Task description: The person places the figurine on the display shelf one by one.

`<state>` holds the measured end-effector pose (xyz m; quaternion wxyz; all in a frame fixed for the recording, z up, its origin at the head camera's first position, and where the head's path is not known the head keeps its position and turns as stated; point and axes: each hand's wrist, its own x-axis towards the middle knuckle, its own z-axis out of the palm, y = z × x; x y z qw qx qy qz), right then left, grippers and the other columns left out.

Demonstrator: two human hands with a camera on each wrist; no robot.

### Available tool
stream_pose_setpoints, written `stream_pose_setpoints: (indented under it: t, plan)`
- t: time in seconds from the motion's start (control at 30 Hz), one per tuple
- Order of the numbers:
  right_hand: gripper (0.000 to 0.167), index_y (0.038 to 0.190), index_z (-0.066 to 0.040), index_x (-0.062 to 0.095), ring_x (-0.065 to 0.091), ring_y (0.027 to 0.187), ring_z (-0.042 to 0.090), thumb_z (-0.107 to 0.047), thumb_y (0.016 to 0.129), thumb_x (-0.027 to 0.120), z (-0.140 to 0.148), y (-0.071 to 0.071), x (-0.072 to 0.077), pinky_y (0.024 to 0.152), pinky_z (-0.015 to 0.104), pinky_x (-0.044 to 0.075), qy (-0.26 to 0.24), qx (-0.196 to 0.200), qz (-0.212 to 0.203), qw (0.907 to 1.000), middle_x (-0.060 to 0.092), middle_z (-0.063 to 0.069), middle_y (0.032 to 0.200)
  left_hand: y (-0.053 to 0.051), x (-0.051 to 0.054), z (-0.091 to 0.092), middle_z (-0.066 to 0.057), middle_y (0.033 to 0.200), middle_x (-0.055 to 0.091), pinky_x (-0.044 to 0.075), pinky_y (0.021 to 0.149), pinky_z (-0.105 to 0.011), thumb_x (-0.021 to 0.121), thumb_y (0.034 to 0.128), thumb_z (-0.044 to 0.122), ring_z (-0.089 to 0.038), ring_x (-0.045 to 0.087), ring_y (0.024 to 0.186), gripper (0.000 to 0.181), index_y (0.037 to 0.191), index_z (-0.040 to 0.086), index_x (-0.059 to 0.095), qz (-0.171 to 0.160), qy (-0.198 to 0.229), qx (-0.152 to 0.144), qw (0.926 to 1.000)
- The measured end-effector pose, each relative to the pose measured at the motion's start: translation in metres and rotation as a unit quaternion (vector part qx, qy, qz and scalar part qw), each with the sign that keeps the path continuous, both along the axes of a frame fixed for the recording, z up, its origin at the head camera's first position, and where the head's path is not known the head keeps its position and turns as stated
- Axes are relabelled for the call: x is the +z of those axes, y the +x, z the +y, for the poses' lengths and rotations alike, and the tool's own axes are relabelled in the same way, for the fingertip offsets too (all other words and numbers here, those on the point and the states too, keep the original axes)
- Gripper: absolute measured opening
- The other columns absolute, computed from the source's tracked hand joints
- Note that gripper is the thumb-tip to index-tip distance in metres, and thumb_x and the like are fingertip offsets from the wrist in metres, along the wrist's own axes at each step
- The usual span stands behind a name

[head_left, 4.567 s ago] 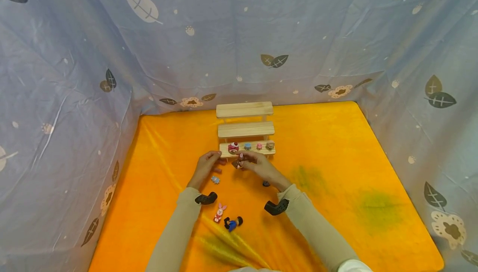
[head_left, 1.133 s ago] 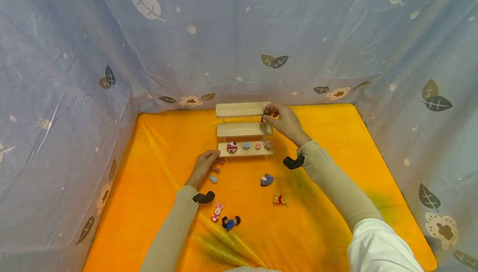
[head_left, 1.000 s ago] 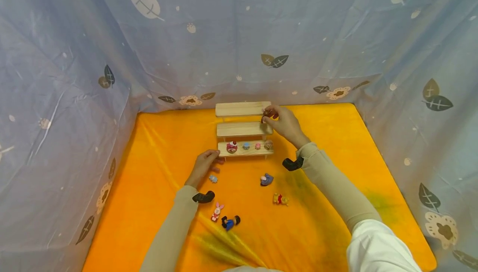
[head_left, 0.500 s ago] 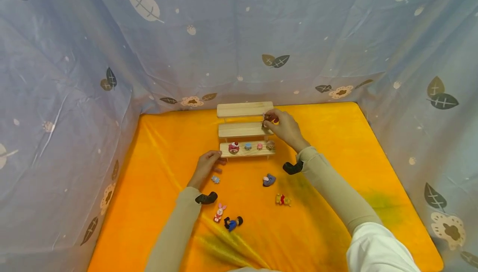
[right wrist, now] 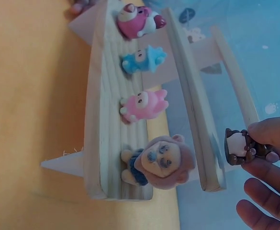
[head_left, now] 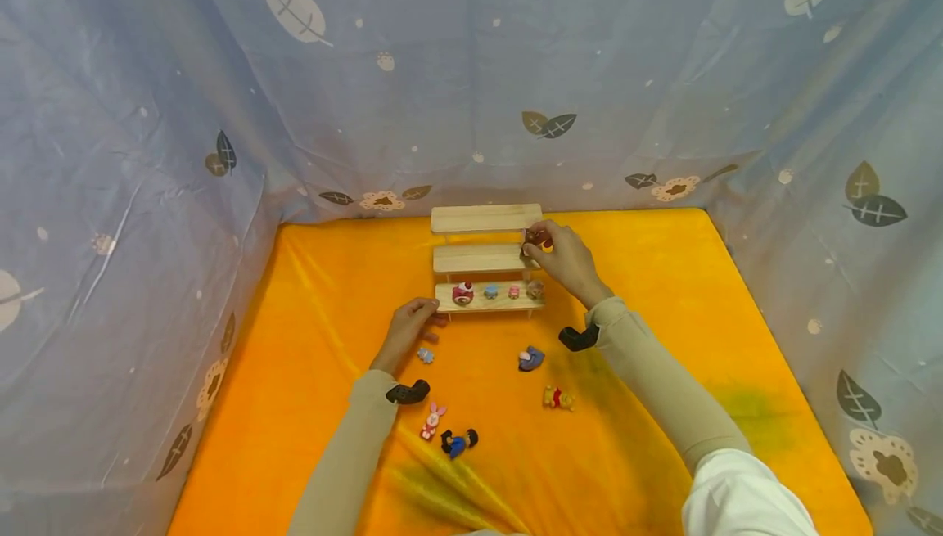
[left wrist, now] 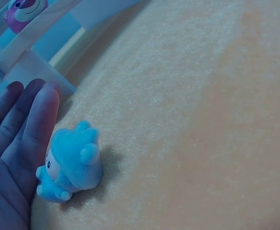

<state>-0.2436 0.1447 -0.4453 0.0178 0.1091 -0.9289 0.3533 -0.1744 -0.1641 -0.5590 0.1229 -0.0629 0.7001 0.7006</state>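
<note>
My right hand [head_left: 570,262] pinches a small brown figurine [right wrist: 240,146] with a pale front, between thumb and fingers. It is at the right end of the middle tier of a wooden stepped shelf [head_left: 475,258]; whether its base touches the board I cannot tell. My left hand [head_left: 407,327] holds the front left corner of the lowest tier, with its other fingers below the board. A small blue figurine [left wrist: 75,165] lies on the cloth beside that hand. The lowest tier carries a magenta bear [right wrist: 139,21], a blue figurine [right wrist: 142,60], a pink one [right wrist: 144,105] and a brown-maned one [right wrist: 161,163].
Loose on the orange cloth [head_left: 295,405] lie a grey-blue figurine [head_left: 530,358], a yellow bear in red [head_left: 558,398], a pink rabbit [head_left: 432,421] and a dark-haired figure in blue [head_left: 460,443]. Patterned curtains [head_left: 471,69] stand behind and at both sides.
My right hand has carried the brown figurine from in front of the lowest tier up to the middle tier's right end, then lowered it slightly. The left hand stays at the shelf corner.
</note>
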Motion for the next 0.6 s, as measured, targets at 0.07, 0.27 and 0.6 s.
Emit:
stream_pose_setpoints:
  t: [0.07, 0.27, 0.6]
  plan:
    - [0.038, 0.132, -0.013, 0.059, 0.060, 0.109, 0.034, -0.031, 0.100, 0.067, -0.0009, 0.0000, -0.0003, 0.088, 0.049, 0.052, 0.000, -0.001, 0.002, 1.0000, 0.071, 0.010, 0.114, -0.0003, -0.0002, 0.0002, -0.006, 0.096, 0.076, 0.062, 0.062, -0.028, 0.059, 0.1038, 0.033, -0.012, 0.073, 0.079, 0.035, 0.120, 0.003, 0.066, -0.003, 0.001, 0.000, 1.0000]
    - [0.039, 0.133, -0.013, 0.059, 0.060, 0.110, 0.036, -0.030, 0.099, 0.067, -0.0031, -0.0004, -0.0007, 0.087, 0.049, 0.053, 0.010, -0.001, 0.003, 0.9999, 0.071, 0.011, 0.114, -0.0006, -0.0001, -0.0001, -0.013, 0.100, 0.076, 0.063, 0.063, -0.029, 0.059, 0.1038, 0.033, -0.013, 0.073, 0.080, 0.034, 0.119, 0.004, 0.066, -0.002, -0.001, -0.003, 1.0000]
    - [0.039, 0.134, -0.014, 0.059, 0.060, 0.111, 0.035, -0.030, 0.100, 0.067, -0.0023, 0.0006, -0.0034, 0.087, 0.049, 0.054, 0.019, 0.000, 0.007, 0.9998, 0.069, 0.010, 0.117, -0.0012, -0.0013, -0.0015, -0.021, 0.107, 0.074, 0.063, 0.064, -0.029, 0.059, 0.1035, 0.037, -0.016, 0.073, 0.082, 0.039, 0.122, 0.004, 0.066, -0.006, -0.005, -0.005, 1.0000]
